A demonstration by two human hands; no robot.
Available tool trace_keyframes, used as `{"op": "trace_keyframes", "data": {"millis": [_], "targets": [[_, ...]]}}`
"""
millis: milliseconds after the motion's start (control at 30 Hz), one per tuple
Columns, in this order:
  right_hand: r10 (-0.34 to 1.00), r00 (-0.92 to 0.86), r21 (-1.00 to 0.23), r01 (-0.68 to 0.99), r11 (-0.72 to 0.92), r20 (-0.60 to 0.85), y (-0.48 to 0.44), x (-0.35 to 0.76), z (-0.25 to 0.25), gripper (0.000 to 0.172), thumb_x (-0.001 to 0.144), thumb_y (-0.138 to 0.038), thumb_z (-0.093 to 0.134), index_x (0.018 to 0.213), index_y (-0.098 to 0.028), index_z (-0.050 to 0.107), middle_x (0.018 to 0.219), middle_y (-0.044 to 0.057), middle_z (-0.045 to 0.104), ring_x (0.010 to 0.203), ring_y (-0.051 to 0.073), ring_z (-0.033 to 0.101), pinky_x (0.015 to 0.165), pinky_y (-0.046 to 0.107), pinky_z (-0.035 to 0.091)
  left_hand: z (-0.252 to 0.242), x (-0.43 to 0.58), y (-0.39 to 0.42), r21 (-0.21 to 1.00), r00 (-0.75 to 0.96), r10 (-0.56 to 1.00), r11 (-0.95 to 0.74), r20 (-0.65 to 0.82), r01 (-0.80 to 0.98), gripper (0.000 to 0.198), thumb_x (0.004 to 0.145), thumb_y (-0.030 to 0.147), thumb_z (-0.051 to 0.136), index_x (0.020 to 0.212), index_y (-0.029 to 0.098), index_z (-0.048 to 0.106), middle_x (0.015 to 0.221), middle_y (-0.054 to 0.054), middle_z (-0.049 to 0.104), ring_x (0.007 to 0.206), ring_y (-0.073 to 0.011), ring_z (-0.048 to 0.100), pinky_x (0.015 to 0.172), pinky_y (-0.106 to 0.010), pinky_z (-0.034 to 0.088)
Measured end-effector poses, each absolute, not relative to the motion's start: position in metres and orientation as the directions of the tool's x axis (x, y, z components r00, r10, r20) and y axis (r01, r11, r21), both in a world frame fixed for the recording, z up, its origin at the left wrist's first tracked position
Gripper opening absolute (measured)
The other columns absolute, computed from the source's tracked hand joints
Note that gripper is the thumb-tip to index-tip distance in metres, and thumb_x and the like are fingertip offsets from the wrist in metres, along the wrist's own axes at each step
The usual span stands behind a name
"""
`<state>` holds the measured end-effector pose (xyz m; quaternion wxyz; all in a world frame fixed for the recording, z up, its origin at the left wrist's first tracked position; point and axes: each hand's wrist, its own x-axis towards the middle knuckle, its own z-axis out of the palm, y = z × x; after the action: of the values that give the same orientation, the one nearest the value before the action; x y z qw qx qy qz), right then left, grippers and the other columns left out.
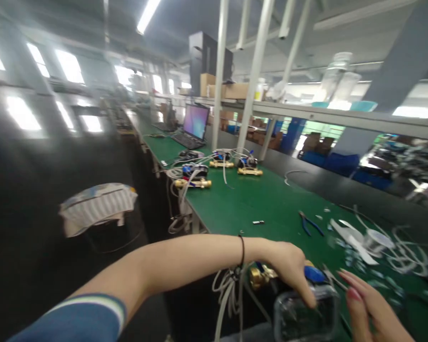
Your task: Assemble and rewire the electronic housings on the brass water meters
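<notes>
At the bench's near edge my left hand (288,266) is closed around a brass-bodied valve meter (258,278), its thumb over the clear-windowed housing (303,316). A blue part (314,274) shows beside that hand's knuckles. Pale cables (226,299) hang from the meter below my left wrist. Just right of the housing, my right hand (373,304) has its index finger and thumb stretched out and apart, with no grasped thing visible. A thin grey metal tool (333,278) lies by its fingertips; blur hides its kind.
On the green bench (231,204) lie blue-handled pliers (309,223), a small black-and-white piece (258,222), a wire spool (378,241) and several small clear bits. Several brass valve meters (249,168) with cables and a laptop (194,126) stand farther back. A cloth-covered stool (100,206) is left.
</notes>
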<state>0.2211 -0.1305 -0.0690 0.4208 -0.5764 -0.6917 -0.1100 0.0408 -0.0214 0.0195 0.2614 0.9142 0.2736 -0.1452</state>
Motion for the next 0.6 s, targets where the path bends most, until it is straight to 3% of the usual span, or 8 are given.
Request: {"op": "trace_keyframes", "data": {"millis": [133, 300, 400, 467, 533, 600], "targets": [[0.801, 0.103, -0.427, 0.882, 0.201, 0.589, -0.127, 0.207, -0.055, 0.037, 0.098, -0.041, 0.033, 0.11, -0.021, 0.062, 0.11, 0.008, 0.066, 0.101, 0.024, 0.063, 0.086, 0.038, 0.051, 0.027, 0.041, -0.009, 0.364, 0.846, 0.347, -0.787, -0.404, 0.497, 0.044, 0.063, 0.055, 0.067, 0.076, 0.013, 0.068, 0.062, -0.001, 0.059, 0.06, -0.0183, 0.055, 0.053, -0.028, 0.042], [0.918, -0.045, -0.501, 0.827, 0.255, 0.394, -0.102, 0.186, -0.048, 0.039, 0.1, -0.032, 0.027, 0.086, -0.019, 0.062, 0.082, 0.005, 0.065, 0.075, 0.017, 0.061, 0.067, 0.028, 0.046, 0.026, 0.044, -0.007, 0.339, 0.87, 0.339, -0.821, -0.36, 0.46, 0.037, 0.061, 0.051, 0.068, 0.07, 0.015, 0.065, 0.058, 0.001, 0.056, 0.054, -0.0155, 0.052, 0.049, -0.025, 0.04], [0.931, -0.054, -0.492, 0.837, 0.24, 0.362, -0.093, 0.183, -0.049, 0.041, 0.1, -0.032, 0.027, 0.076, -0.019, 0.057, 0.069, 0.002, 0.059, 0.064, 0.015, 0.055, 0.06, 0.027, 0.04, 0.028, 0.04, -0.015, 0.311, 0.88, 0.363, -0.836, -0.306, 0.453, 0.034, 0.06, 0.046, 0.069, 0.071, 0.015, 0.065, 0.063, -0.002, 0.059, 0.061, -0.0195, 0.057, 0.056, -0.028, 0.047], [0.936, -0.064, -0.484, 0.843, 0.236, 0.345, -0.091, 0.183, -0.05, 0.043, 0.1, -0.032, 0.025, 0.074, -0.018, 0.057, 0.069, 0.002, 0.058, 0.065, 0.016, 0.053, 0.063, 0.028, 0.039, 0.025, 0.033, -0.028, 0.28, 0.884, 0.429, -0.839, -0.187, 0.466, 0.034, 0.062, 0.04, 0.07, 0.083, 0.014, 0.066, 0.082, -0.007, 0.065, 0.081, -0.0249, 0.06, 0.074, -0.034, 0.05], [0.94, -0.068, -0.479, 0.846, 0.232, 0.336, -0.09, 0.182, -0.049, 0.046, 0.1, -0.031, 0.023, 0.075, -0.018, 0.059, 0.071, 0.004, 0.06, 0.07, 0.016, 0.053, 0.07, 0.029, 0.038, 0.013, 0.023, -0.046, 0.266, 0.821, 0.566, -0.805, 0.073, 0.53, 0.04, 0.066, 0.032, 0.069, 0.101, 0.014, 0.063, 0.108, -0.011, 0.062, 0.104, -0.0279, 0.055, 0.094, -0.04, 0.045], [0.942, -0.057, -0.48, 0.849, 0.22, 0.331, -0.091, 0.181, -0.048, 0.048, 0.101, -0.03, 0.023, 0.075, -0.018, 0.061, 0.072, 0.005, 0.061, 0.073, 0.017, 0.054, 0.073, 0.029, 0.038, -0.006, 0.011, -0.066, 0.309, 0.641, 0.702, -0.713, 0.311, 0.63, 0.045, 0.069, 0.03, 0.07, 0.111, 0.018, 0.058, 0.116, -0.01, 0.058, 0.111, -0.0281, 0.052, 0.097, -0.043, 0.044]]}}
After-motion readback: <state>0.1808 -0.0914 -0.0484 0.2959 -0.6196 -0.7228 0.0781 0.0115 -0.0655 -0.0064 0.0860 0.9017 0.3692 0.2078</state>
